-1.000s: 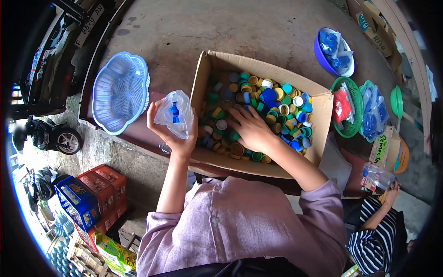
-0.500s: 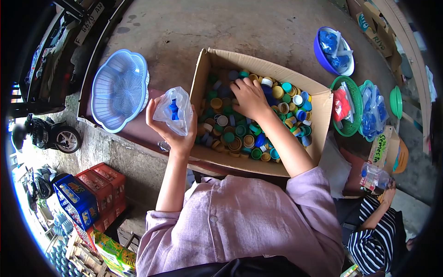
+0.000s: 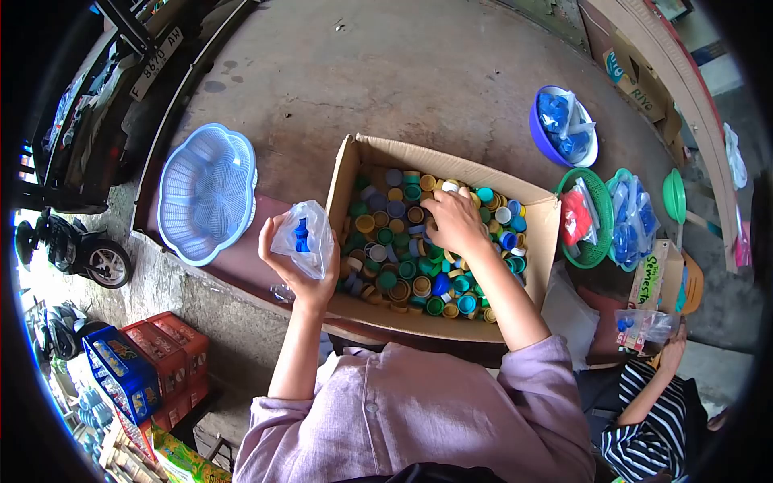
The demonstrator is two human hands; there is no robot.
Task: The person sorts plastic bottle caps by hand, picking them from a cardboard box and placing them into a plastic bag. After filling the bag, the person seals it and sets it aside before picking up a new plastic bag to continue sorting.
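My left hand holds a clear plastic bag upright, fingers and thumb wrapped around its sides. Inside the bag sit a few blue bottle caps. My right hand is inside a cardboard box, over a heap of bottle caps in yellow, green, blue and white. Its fingers are bent downward and somewhat apart, touching the caps; the fingertips are partly hidden and no cap shows in their grip.
A light blue plastic basket stands left of the box. To the right are a purple bowl, a green basket and bagged blue caps. A co-worker's hand holds a clear bag. Crates stand at lower left.
The camera view has shifted, so the box and table appear lower. My right hand has moved rightward over the caps. My left hand still holds the bag.
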